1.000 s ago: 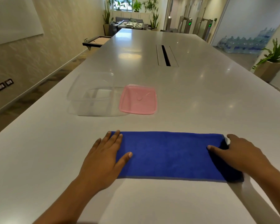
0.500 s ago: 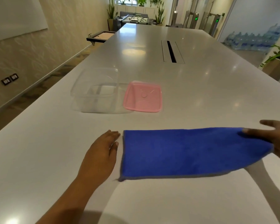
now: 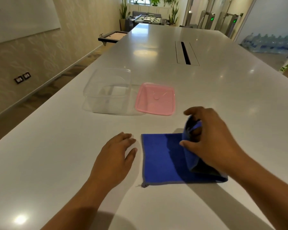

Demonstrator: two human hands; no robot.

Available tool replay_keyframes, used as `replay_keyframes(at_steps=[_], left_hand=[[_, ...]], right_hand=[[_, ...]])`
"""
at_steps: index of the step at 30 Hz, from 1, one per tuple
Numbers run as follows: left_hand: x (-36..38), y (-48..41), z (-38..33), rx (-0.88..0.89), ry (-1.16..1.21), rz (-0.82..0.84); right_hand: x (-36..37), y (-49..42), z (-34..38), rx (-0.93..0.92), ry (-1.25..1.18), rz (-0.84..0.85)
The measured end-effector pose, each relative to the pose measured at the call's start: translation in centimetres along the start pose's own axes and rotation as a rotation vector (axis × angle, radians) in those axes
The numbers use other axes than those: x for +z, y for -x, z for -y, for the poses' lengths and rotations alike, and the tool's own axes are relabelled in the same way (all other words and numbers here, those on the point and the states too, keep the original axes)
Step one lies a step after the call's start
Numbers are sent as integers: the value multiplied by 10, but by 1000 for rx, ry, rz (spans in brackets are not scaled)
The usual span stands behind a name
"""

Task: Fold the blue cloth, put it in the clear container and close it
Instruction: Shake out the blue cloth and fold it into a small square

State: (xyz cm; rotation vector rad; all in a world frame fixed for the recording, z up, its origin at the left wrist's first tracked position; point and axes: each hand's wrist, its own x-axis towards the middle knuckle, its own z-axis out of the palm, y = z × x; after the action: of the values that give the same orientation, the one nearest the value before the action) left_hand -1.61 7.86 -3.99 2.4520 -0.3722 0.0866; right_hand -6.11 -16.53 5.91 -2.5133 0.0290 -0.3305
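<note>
The blue cloth [image 3: 163, 156] lies on the white table [image 3: 56, 155] in front of me, its right end lifted and doubled over towards the left. My right hand [image 3: 211, 141] pinches that raised end above the cloth's middle. Flat on the table just left of the cloth's left edge rests my left hand [image 3: 115, 156], fingers apart, not touching the cloth. Beyond them stands the clear container [image 3: 106, 92], without a lid. Its pink lid [image 3: 155, 99] lies beside it on the right.
A long cable slot [image 3: 184, 52] is set into the table further back. The table's left edge runs diagonally, with floor and a wall beyond it. Water bottles and plants stand far off at the right.
My right hand lifted the cloth's right end and carried it leftwards over the cloth. My left hand slid off the cloth's left end onto the table beside it.
</note>
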Motion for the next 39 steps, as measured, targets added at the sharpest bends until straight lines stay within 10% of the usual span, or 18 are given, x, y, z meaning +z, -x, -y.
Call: replay_keyframes(at_steps=[26, 31, 39], left_hand=[[4, 0, 2, 178, -249, 94], [3, 1, 2, 160, -199, 107], [-19, -15, -53, 198, 20, -151]], right_hand=[[91, 2, 21, -50, -102, 232], [66, -6, 25, 58, -433, 379], [8, -35, 4, 107, -569, -121]])
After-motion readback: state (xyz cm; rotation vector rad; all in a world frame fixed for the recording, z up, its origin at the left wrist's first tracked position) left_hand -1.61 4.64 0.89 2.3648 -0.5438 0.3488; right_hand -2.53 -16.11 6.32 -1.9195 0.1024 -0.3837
